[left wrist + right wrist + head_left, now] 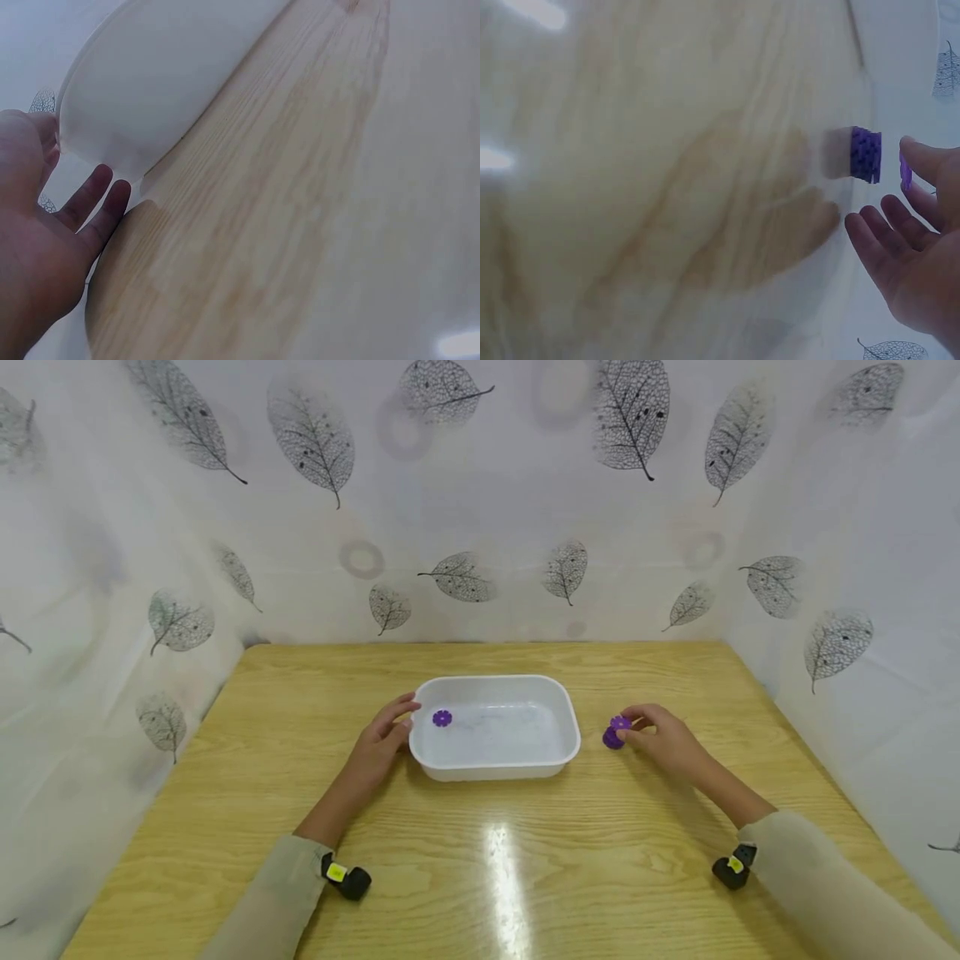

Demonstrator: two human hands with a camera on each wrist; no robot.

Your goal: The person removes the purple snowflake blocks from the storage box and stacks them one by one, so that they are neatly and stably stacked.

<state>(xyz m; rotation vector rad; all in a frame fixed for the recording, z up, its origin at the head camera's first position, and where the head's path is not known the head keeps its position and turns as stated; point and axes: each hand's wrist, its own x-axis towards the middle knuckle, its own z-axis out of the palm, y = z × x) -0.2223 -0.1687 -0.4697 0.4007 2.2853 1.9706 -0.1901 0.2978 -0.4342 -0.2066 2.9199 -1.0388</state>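
Observation:
A white rectangular basin (495,772) stands on the table, and one purple notched disc (442,718) lies inside near its left end. My left hand (381,745) rests against the basin's left side, fingers at the rim; in the left wrist view the hand (45,240) touches the basin wall (150,82). To the right of the basin, my right hand (663,742) pinches a purple notched disc (620,722) between thumb and finger. Just below it stands a short stack of purple discs (612,740). In the right wrist view the held disc (905,171) is apart from the stack (865,154).
The wood-grain table (420,868) extends around the basin on all sides. Behind it and along both sides hangs a pale curtain (487,510) printed with grey leaves. A black wrist camera (352,882) sits on the left cuff, another camera (731,870) on the right.

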